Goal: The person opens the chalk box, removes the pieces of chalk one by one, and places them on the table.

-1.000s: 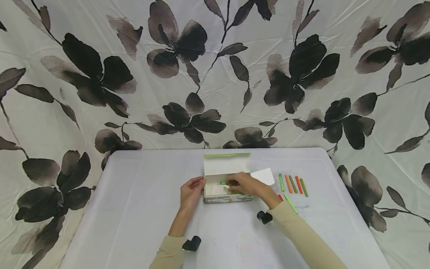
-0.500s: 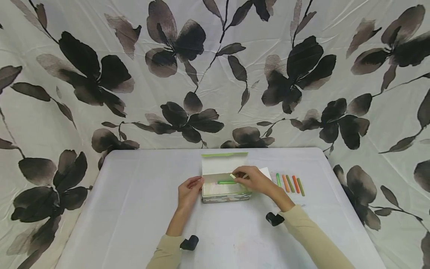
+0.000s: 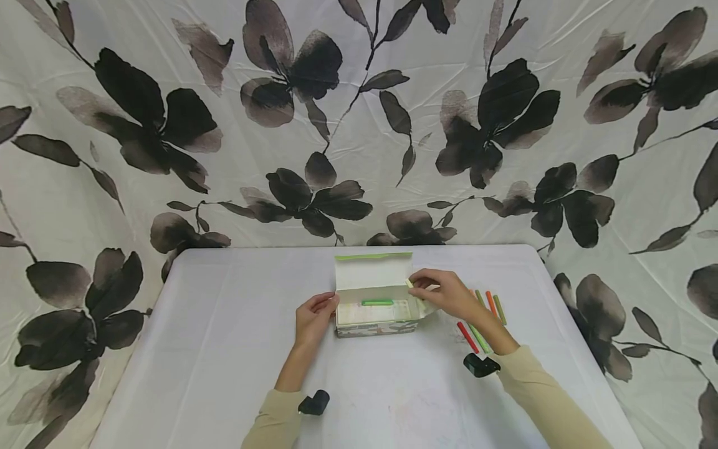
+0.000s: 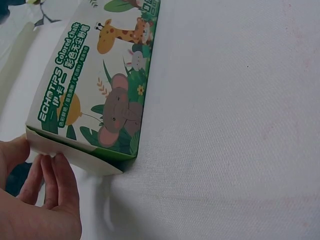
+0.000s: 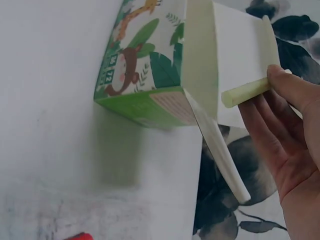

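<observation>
An open chalk box (image 3: 376, 328) with a printed animal pattern stands on the table, its lid (image 3: 373, 272) raised at the back. My left hand (image 3: 315, 317) is at the box's left end; in the left wrist view its thumb and fingers pinch the side flap (image 4: 75, 154). Between thumb and fingers of my right hand (image 3: 444, 293) is a pale yellow chalk stick (image 5: 245, 92), held in the air beside the box's right end. A green chalk stick (image 3: 378, 303) lies on top inside the box.
Right of the box, orange and green chalk sticks (image 3: 500, 310) lie in a row, partly hidden behind my right arm. Nearer lie a red chalk stick (image 3: 468, 337) and a light green one (image 3: 480, 339). A white side flap (image 5: 220, 155) sticks out from the box's right end.
My right hand has lifted the pale yellow chalk stick out of the box and moved right with it, uncovering the green stick inside. My left hand stays at the box's left end.
</observation>
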{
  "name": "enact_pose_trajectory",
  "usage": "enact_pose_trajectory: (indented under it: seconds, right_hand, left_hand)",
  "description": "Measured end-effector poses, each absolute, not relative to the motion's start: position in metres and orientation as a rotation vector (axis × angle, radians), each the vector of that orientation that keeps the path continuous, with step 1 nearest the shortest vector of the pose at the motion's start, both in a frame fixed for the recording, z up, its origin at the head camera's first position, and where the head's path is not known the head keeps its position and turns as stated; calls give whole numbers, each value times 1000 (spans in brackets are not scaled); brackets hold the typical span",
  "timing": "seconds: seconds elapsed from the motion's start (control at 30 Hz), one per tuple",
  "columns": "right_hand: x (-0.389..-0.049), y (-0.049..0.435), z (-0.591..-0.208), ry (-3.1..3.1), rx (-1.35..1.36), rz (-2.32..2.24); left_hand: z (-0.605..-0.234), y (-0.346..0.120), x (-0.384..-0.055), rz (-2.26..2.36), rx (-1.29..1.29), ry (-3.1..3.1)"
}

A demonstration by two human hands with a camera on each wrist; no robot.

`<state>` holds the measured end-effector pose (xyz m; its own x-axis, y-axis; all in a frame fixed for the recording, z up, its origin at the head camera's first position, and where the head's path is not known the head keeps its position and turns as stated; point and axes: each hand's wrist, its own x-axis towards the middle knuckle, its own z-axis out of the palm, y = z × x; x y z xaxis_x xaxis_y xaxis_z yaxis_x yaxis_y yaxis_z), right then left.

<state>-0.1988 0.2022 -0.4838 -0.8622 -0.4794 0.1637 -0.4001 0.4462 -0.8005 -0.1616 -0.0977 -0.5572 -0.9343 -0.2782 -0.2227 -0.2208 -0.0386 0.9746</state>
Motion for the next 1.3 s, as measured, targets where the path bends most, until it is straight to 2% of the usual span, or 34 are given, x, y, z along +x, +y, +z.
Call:
enact_pose_trajectory:
  seconds: [0.57,1.3]
  right_hand:
    - [-187,254,-478,2695,-599,-1369]
    - [-158,326,-518,2800,-369,-1356]
  left_hand:
    - [-563,-99,-164,-2181,572,-2151]
    - [-564,-99,-165,-2210,562,-2113]
